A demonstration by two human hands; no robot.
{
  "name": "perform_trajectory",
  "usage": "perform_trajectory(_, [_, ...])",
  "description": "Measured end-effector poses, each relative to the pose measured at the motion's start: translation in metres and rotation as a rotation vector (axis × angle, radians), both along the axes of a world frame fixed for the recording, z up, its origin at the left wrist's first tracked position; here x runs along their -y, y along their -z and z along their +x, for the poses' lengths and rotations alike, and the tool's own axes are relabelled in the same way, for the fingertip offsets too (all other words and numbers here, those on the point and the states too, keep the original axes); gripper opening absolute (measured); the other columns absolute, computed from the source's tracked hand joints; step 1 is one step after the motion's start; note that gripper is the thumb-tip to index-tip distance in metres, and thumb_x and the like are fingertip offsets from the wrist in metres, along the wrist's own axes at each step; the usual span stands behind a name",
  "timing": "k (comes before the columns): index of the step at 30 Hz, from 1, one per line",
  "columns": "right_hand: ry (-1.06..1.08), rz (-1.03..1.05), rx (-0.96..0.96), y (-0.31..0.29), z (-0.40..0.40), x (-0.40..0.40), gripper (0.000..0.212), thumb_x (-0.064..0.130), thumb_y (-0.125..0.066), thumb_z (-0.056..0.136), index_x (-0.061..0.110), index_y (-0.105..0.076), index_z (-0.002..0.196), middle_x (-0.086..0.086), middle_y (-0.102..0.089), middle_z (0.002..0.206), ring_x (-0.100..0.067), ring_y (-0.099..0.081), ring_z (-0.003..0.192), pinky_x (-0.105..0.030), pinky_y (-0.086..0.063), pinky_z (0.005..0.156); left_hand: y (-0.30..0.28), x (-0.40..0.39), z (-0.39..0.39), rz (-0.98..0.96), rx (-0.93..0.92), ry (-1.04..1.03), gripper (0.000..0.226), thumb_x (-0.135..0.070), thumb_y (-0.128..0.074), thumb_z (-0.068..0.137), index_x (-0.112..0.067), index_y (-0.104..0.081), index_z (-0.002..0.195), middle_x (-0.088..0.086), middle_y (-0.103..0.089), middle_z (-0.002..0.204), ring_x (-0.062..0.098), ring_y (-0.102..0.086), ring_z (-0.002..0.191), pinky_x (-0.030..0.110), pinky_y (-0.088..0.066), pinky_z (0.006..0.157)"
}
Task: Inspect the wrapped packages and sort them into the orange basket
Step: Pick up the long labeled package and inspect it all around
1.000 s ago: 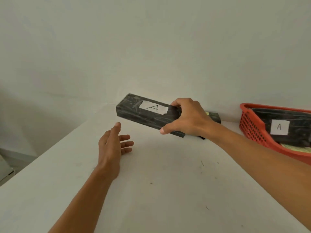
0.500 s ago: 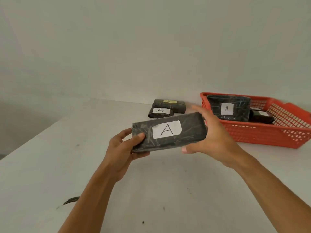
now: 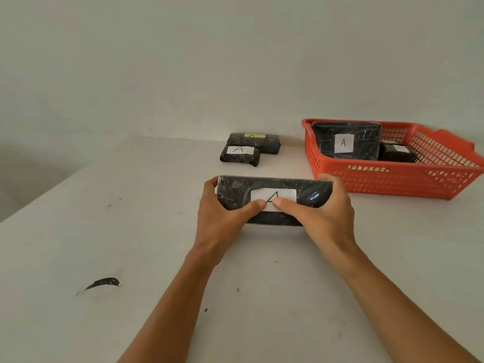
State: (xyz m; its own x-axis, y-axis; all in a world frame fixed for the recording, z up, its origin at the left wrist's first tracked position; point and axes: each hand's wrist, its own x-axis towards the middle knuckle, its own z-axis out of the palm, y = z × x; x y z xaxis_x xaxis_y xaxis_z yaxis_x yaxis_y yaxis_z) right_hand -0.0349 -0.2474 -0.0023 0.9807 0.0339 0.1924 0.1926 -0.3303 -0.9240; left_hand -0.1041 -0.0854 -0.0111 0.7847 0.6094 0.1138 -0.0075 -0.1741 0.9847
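Item: long black package, label up for inspection. Grip: left hand and right hand clasp its ends, thumbs on label. Orange basket just right of grip, beyond.

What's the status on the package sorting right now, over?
Left hand and right hand both grip the long black package, thumbs on its A label. Two packages wait on the table; orange basket holds others. Path clear.

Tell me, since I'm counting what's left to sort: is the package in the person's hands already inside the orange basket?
No, both hands hold the package above the table, to the left of the orange basket.
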Motion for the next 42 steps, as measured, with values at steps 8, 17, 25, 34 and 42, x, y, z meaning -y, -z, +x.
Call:
perform_trajectory(8, [0.021,0.029,0.094,0.007,0.009,0.004,0.094,0.052,-0.095,0.054,0.027,-0.051,0.133,0.01,-0.062,0.115,-0.015,-0.063,0.104,-0.036,-0.057,0.093,0.005,0.004,0.015,0.052,0.039,-0.05,0.089,-0.036,-0.095,0.061,-0.021,-0.048,0.135,-0.002,-0.066,0.117,0.012,-0.066,0.105,0.026,-0.058,0.089])
perform_trajectory(17, [-0.031,0.111,0.132,0.014,0.019,0.009,0.075,0.036,-0.094,0.064,0.022,-0.056,0.128,0.018,-0.064,0.1,0.007,-0.064,0.085,-0.01,-0.054,0.073,0.004,0.003,0.019,0.067,0.067,-0.054,0.077,-0.035,-0.094,0.063,-0.023,-0.05,0.125,-0.01,-0.067,0.106,0.003,-0.068,0.093,0.02,-0.057,0.079])
perform_trajectory(25, [-0.08,0.179,0.122,0.017,0.023,0.01,0.06,0.031,-0.09,0.071,0.022,-0.06,0.123,0.01,-0.069,0.101,0.005,-0.067,0.084,-0.017,-0.058,0.075,0.003,0.001,0.017,-0.044,0.093,-0.083,0.057,-0.031,-0.085,0.078,-0.019,-0.052,0.122,0.003,-0.074,0.097,0.009,-0.073,0.078,0.019,-0.054,0.059])
perform_trajectory(34, [-0.113,0.246,0.127,0.018,0.024,0.012,0.047,0.023,-0.087,0.077,0.016,-0.062,0.116,0.005,-0.07,0.096,0.004,-0.068,0.079,-0.014,-0.055,0.067,0.002,0.004,0.015,0.015,0.081,-0.084,0.047,-0.035,-0.076,0.086,-0.019,-0.05,0.121,-0.001,-0.069,0.09,0.002,-0.066,0.066,0.013,-0.048,0.051])
perform_trajectory(42, [-0.11,0.314,0.078,0.017,0.024,0.014,0.003,0.024,-0.066,0.096,0.021,-0.064,0.098,0.011,-0.068,0.077,-0.013,-0.07,0.075,-0.016,-0.047,0.044,0.003,0.002,0.013,-0.034,0.111,-0.081,0.025,-0.034,-0.058,0.1,-0.015,-0.052,0.114,-0.004,-0.067,0.079,-0.002,-0.063,0.056,0.013,-0.043,0.044])
